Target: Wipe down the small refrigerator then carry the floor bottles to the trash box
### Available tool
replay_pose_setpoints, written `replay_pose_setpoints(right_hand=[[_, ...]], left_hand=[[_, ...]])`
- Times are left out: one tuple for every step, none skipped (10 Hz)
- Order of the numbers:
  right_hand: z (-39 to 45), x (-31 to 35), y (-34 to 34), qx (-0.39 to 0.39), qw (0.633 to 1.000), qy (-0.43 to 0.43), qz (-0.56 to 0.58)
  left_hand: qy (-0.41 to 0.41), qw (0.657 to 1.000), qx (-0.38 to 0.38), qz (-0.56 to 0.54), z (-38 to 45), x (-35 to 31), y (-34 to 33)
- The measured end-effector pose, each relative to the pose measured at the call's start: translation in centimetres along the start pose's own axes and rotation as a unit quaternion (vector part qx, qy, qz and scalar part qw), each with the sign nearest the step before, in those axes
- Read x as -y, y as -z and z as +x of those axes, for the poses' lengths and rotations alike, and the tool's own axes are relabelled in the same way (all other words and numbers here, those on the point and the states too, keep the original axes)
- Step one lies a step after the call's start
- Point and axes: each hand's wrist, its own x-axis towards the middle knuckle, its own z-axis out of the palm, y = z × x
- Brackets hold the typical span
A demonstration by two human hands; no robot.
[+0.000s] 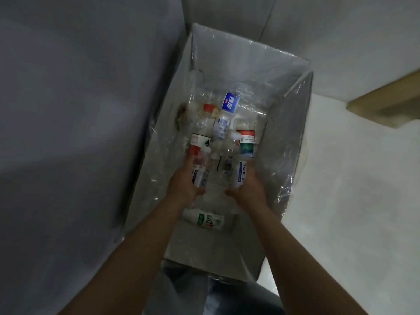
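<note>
Both hands reach down into the trash box (295, 123), each wrapped around a plastic bottle: the left hand (181, 185) grips one (200, 176) by its labelled middle, the right hand (248, 189) another (241, 175). They look empty, so probably light, thin-walled and slick (a mid-body grip seems safest). The box, lined with clear plastic, holds a heap of bottles toward 12 o'clock; a green-labelled one (204, 220) lies at 6 o'clock.
</note>
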Motion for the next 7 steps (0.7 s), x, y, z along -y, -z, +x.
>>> replay_pose_setpoints(right_hand=[[0.7, -1.0, -1.1, -0.03, 0.999, 0.003, 0.045], [1.4, -2.2, -1.9, -0.054, 0.998, 0.016, 0.041], [1.3, -2.7, -2.0, -0.054, 0.998, 0.012, 0.028], [0.9, -2.9, -1.9, -0.037, 0.999, 0.021, 0.029], [0.4, -2.5, -1.2, -0.011, 1.0, 0.003, 0.0], [-0.6, -1.6, -0.3, 0.009, 1.0, -0.003, -0.001], [-2.3, 0.0, 0.8, 0.04, 0.999, -0.005, -0.016]], left_hand=[[-0.004, 1.0, -0.003, 0.011, 1.0, 1.1, -1.4], [-0.007, 1.0, -0.001, 0.013, 1.5, 1.4, -2.4], [0.001, 1.0, 0.002, 0.012, 1.5, 1.4, -2.8], [-0.001, 1.0, 0.005, 0.008, 1.2, 1.1, -2.6], [-0.006, 1.0, 0.005, 0.022, 0.5, 0.7, -1.8], [-0.021, 0.999, -0.002, 0.025, -0.6, 0.1, -0.9], [-0.02, 0.999, -0.003, 0.036, -1.7, -0.9, 0.2]])
